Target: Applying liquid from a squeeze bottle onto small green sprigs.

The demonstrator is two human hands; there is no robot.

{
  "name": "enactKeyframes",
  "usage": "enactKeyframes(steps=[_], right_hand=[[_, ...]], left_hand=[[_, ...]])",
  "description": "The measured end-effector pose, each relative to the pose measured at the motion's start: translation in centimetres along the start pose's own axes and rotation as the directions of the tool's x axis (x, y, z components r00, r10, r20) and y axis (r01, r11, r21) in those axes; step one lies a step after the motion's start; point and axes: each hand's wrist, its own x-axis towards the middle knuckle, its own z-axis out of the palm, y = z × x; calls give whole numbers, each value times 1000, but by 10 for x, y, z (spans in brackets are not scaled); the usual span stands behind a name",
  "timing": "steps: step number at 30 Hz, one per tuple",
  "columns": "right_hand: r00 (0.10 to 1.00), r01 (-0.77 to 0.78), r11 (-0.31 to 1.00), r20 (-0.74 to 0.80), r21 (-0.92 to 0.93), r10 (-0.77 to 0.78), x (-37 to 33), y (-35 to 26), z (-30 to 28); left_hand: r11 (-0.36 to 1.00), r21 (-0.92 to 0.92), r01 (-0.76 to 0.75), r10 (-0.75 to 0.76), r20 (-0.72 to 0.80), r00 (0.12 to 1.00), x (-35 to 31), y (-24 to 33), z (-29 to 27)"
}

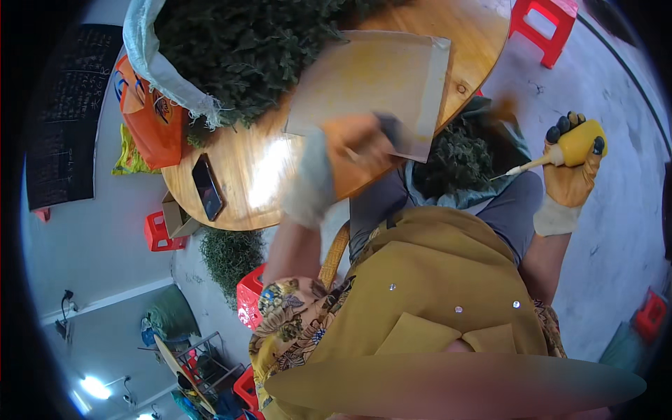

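Observation:
My right hand (570, 168), in an orange glove with dark fingertips, is wrapped round a yellow squeeze bottle (586, 142) over the floor at the right. The bottle's thin pale nozzle points left and down toward a dark green bag (514, 133) holding green sprigs (458, 157). My left hand (353, 150), gloved the same way, is smeared by motion above the table's near edge. Whether it holds anything cannot be made out. Under and beyond its fingers lies a cardboard sheet (371, 77) with yellowish stains.
A white woven sack (143, 49) of green foliage (231, 49) covers the far side of the wooden table (245, 168). A phone (208, 187) and an orange bag (150, 119) are at the left. A red stool (546, 28) stands far right. Something brown and blurred (507, 107) hangs near the green bag.

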Motion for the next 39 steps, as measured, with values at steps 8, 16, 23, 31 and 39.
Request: enactKeyframes(steps=[8, 16, 23, 31, 39], right_hand=[[1000, -24, 1000, 16, -13, 24, 1, 1, 2], [998, -54, 998, -30, -25, 54, 1, 2, 7], [998, -42, 999, -44, -31, 40, 3, 0, 0], [997, -55, 998, -55, -33, 53, 7, 10, 5], [993, -47, 995, -115, -83, 37, 7, 14, 18]], left_hand=[[628, 577, 522, -396, -341, 853, 102, -80, -48], [505, 668, 546, -514, -275, 813, 150, -125, -1], [833, -172, 525, -553, -265, 790, 99, -118, -5], [127, -977, 173, -548, 77, 833, 17, -42, 23], [707, -662, 250, -562, -311, 766, 21, -45, 6]])
